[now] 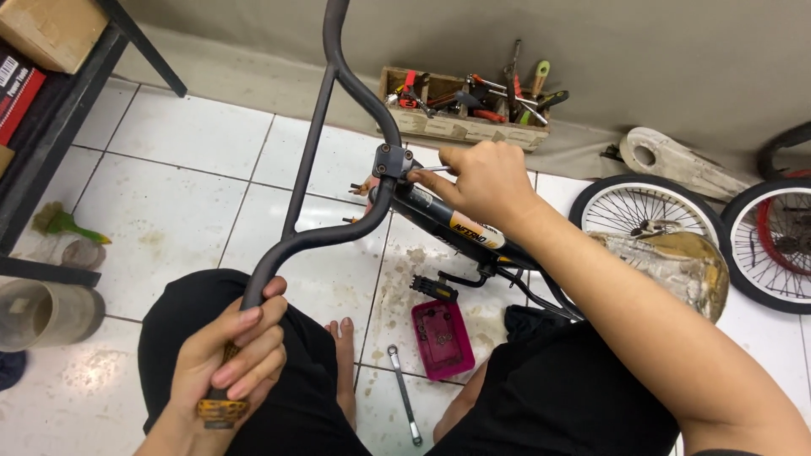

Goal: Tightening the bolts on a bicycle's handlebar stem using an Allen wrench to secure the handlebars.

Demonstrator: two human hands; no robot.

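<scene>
A dark bicycle handlebar (314, 152) curves up from the lower left to the top of the view. My left hand (232, 355) is shut on its near end, just above a yellow grip (221, 408). The bar sits in a grey stem clamp (394, 160) on a black bicycle frame (460, 228). My right hand (481, 181) pinches a thin metal key (432, 170) set against the clamp's right side. A black pedal (435, 290) hangs below the frame.
On the white tile floor lie a pink tray (442, 338) and a wrench (404, 404) between my knees. A wooden tool box (460, 105) stands by the wall. Spoked wheels (646, 215) lie at right, a dark shelf (38, 143) at left, a grey pot (42, 312) below it.
</scene>
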